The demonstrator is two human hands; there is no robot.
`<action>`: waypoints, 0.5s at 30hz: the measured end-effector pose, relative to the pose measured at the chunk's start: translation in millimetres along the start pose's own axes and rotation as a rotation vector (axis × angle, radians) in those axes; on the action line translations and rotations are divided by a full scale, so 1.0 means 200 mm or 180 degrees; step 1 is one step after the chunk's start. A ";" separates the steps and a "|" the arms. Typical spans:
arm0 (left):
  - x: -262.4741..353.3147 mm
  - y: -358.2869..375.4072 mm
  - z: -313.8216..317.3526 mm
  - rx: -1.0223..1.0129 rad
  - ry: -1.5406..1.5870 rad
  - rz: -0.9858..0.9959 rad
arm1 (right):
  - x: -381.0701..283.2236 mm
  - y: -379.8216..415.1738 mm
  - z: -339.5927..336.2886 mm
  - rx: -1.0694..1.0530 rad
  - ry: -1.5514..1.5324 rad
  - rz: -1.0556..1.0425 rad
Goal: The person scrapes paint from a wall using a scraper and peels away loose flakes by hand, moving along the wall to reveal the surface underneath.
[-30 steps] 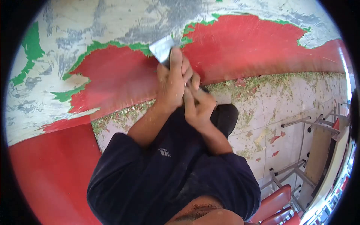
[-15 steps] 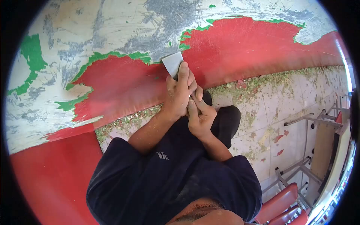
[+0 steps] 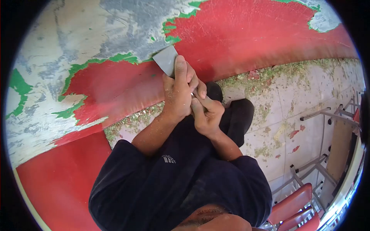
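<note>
A flat metal scraper [image 3: 165, 60] lies with its wide edge against the wall [image 3: 216, 46], where red paint meets a ragged green line and a whitish-grey scraped area. My left hand [image 3: 179, 90] is wrapped round the scraper near its blade, with a finger stretched along the metal. Just behind and to the right, my right hand [image 3: 207, 115] is closed on the handle end, touching my left hand. Most of the handle is hidden by the fingers.
Paint flakes [image 3: 266, 77] litter the tiled floor [image 3: 266, 142] along the wall's foot. Metal-legged furniture [image 3: 339, 150] and red chairs [image 3: 291, 204] stand at the right. A red panel [image 3: 65, 181] is at the lower left. My dark-clad knee or foot [image 3: 241, 115] shows beyond my right hand.
Both hands and the scraper have shifted slightly left and up in view. The wall and floor also appear displaced, as the camera's view has moved. The grip looks the same.
</note>
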State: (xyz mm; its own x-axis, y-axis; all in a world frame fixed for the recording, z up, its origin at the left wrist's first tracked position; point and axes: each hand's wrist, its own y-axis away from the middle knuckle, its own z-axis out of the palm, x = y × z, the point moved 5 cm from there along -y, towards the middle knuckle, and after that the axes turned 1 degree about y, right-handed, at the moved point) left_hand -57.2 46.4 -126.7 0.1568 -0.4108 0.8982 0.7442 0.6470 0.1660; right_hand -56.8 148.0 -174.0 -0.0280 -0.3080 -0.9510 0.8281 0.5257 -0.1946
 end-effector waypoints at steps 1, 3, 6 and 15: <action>0.01 0.00 0.01 0.0095 -0.0128 0.0034 | -0.02 -0.03 0.00 0.0167 -0.0126 -0.0025; 0.11 -0.05 0.08 -0.0029 -0.0223 0.0301 | -0.06 -0.11 0.01 0.0201 0.0033 -0.0507; 0.10 -0.05 0.07 0.0010 -0.0293 0.0344 | -0.08 -0.12 0.03 0.0271 0.0102 -0.0677; 0.04 -0.03 0.00 -0.0083 -0.0289 0.0274 | -0.05 -0.08 0.03 0.0281 0.0266 -0.0691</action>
State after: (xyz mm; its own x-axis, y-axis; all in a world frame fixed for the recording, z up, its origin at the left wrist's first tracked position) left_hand -60.2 40.1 -120.1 0.1623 -0.2939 0.9420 0.7473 0.6600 0.0772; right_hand -65.6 137.7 -159.6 -0.2539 -0.3375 -0.9064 0.8433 0.3817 -0.3783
